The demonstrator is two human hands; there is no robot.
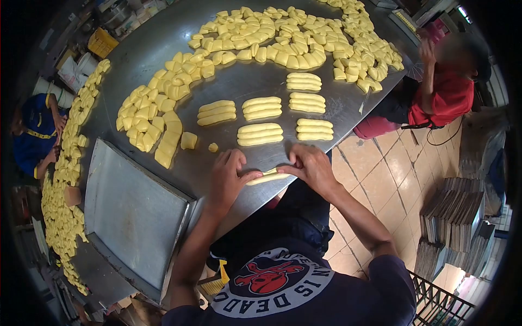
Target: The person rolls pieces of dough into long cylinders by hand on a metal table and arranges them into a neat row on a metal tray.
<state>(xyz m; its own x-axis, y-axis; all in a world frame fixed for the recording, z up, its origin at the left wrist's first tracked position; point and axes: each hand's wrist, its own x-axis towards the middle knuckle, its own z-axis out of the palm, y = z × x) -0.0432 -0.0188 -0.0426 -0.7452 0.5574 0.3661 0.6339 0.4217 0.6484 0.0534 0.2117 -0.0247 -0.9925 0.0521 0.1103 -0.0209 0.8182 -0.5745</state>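
Near the front edge of the steel table (141,49), pale yellow dough strips (267,178) lie side by side between my hands. My left hand (228,176) has its fingers curled, with the thumb pressed on the left end of a strip. At the other end, my right hand (312,168) pinches the dough, fingers bent. Just beyond are several neat sets of three dough rolls (260,134). A square dough piece (189,140) and a small dough scrap (213,147) sit beyond my left hand.
Cut dough pieces (293,41) cover the far table. A large metal tray (136,217) stands at my left. One person in red (446,103) is at the right, another in blue (35,136) at the far left. Flat stacked items (454,212) stand on the tiled floor.
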